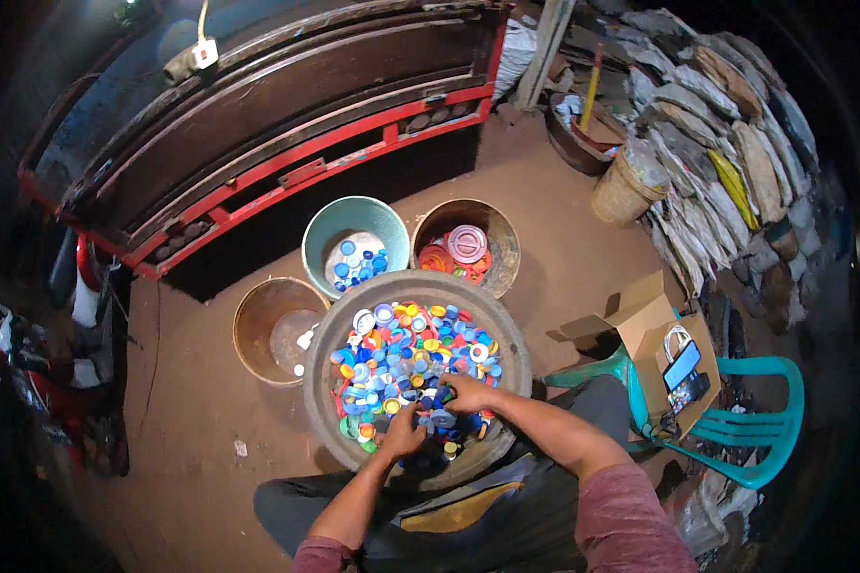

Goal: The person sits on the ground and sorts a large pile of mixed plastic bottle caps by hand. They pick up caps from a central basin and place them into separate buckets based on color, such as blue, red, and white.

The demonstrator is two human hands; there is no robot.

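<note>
A wide round basin (512,336) in front of my lap holds a heap of mixed plastic bottle caps (401,351), many of them blue. Both hands reach into the near part of the heap. My left hand (403,433) rests among the caps, its fingertips partly hidden. Just to the right, my right hand (467,394) has bent fingers next to dark caps; whether either hand grips one is too small to tell. Behind the basin, a pale green bucket (312,243) contains blue caps (358,265), and a brown bucket (505,268) contains red and pink lids (466,244).
Left of the basin stands another brown bucket (247,351) with a few white pieces. A green plastic chair (760,430) on the right bears an open cardboard box (648,329) and a phone (682,367). Stacked sacks (702,143) and a red-framed wooden structure (315,172) stand farther off.
</note>
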